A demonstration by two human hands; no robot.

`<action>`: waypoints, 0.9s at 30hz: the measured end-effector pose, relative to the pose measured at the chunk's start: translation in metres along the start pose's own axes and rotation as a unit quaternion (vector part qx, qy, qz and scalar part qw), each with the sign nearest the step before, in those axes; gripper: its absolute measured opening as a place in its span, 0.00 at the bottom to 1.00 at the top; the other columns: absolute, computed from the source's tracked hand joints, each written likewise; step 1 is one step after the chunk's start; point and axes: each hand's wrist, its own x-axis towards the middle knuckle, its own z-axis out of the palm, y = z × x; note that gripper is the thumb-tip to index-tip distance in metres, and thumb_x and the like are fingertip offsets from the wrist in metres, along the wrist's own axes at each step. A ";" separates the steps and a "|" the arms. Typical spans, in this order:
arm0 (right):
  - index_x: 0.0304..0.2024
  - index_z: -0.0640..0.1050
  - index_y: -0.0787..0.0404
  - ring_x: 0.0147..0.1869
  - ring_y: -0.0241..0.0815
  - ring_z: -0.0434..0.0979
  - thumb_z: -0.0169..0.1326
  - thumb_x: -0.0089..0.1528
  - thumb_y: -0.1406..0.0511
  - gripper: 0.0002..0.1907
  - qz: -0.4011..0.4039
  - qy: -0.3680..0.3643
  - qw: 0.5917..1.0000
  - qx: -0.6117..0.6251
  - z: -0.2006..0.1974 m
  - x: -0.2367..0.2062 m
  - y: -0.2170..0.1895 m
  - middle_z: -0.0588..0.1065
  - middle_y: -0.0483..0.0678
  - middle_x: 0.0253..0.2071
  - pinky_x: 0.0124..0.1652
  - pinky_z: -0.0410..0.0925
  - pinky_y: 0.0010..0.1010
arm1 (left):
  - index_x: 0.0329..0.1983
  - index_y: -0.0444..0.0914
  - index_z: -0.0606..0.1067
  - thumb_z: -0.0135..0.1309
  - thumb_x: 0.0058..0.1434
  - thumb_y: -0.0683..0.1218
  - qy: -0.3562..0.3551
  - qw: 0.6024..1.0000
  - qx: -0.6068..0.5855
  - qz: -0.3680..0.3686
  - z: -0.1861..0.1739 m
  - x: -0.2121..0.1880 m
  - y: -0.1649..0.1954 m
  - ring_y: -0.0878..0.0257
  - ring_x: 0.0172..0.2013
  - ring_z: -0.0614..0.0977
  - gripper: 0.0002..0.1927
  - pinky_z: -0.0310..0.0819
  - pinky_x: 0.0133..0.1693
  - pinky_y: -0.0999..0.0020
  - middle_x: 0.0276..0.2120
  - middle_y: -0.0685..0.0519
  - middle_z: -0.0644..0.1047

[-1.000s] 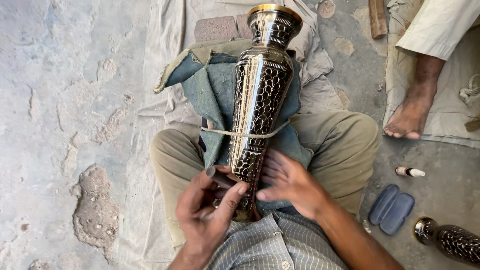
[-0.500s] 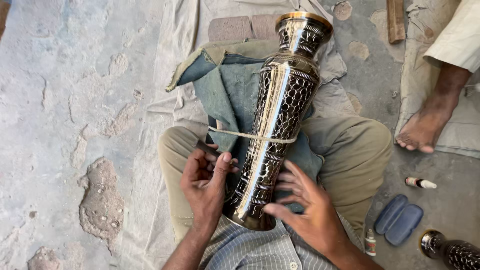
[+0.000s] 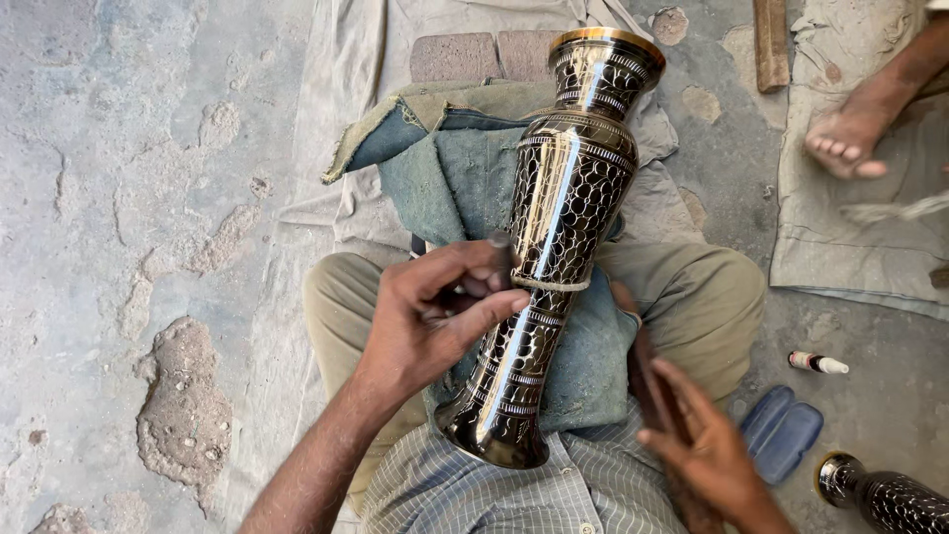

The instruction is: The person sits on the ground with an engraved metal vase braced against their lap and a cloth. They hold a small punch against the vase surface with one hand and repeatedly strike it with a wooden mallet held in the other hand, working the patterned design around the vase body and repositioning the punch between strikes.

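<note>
Grip of the left hand (image 3: 435,321) is clenched: a small dark tool (image 3: 501,249) is pinched between thumb and fingers and set against the brass vase (image 3: 559,257), just beside the cord (image 3: 552,285) tied round its waist. The right hand (image 3: 704,450), at 4 o'clock from the vase's foot, is blurred; a dark rod (image 3: 641,366) is seen by its fingers, but whether it is grasped cannot be told.

The vase is laid across the lap on a blue-grey cloth pad (image 3: 445,178), mouth towards 12 o'clock. Fine surface work near the cord is judged to be in hand; a steady tool tip and a vase kept from rolling are called for.

Open concrete floor (image 3: 119,198) is left at 9 o'clock. At 3 to 5 o'clock room is narrowed by a small tube (image 3: 819,363), a blue case (image 3: 781,432) and a second vase (image 3: 890,497); another person's foot (image 3: 840,140) is seen at 2 o'clock.
</note>
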 end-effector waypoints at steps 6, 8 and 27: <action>0.78 0.57 0.73 0.56 0.50 0.75 0.56 0.62 0.80 0.43 -0.159 -0.015 0.896 0.413 -0.045 -0.011 -0.039 0.70 0.63 0.70 0.48 0.74 0.41 | 0.58 0.40 0.77 0.63 0.64 0.47 -0.138 0.985 0.007 0.107 -0.008 0.021 0.001 0.70 0.36 0.84 0.20 0.83 0.39 0.73 0.35 0.57 0.79; 0.78 0.55 0.69 0.53 0.48 0.76 0.56 0.59 0.81 0.45 -0.115 0.009 0.956 0.268 -0.049 -0.017 -0.053 0.73 0.62 0.57 0.43 0.74 0.42 | 0.56 0.40 0.76 0.64 0.63 0.48 -0.157 0.984 0.000 0.080 -0.009 0.025 0.001 0.69 0.35 0.84 0.19 0.82 0.37 0.71 0.34 0.57 0.79; 0.45 0.78 0.62 0.29 0.38 0.80 0.72 0.45 0.65 0.26 -0.153 0.132 0.897 -0.394 -0.030 -0.016 -0.184 0.78 0.46 0.28 0.31 0.75 0.31 | 0.59 0.43 0.77 0.58 0.66 0.53 -0.199 0.964 0.060 0.169 -0.011 0.036 0.008 0.56 0.38 0.88 0.21 0.83 0.37 0.63 0.41 0.51 0.83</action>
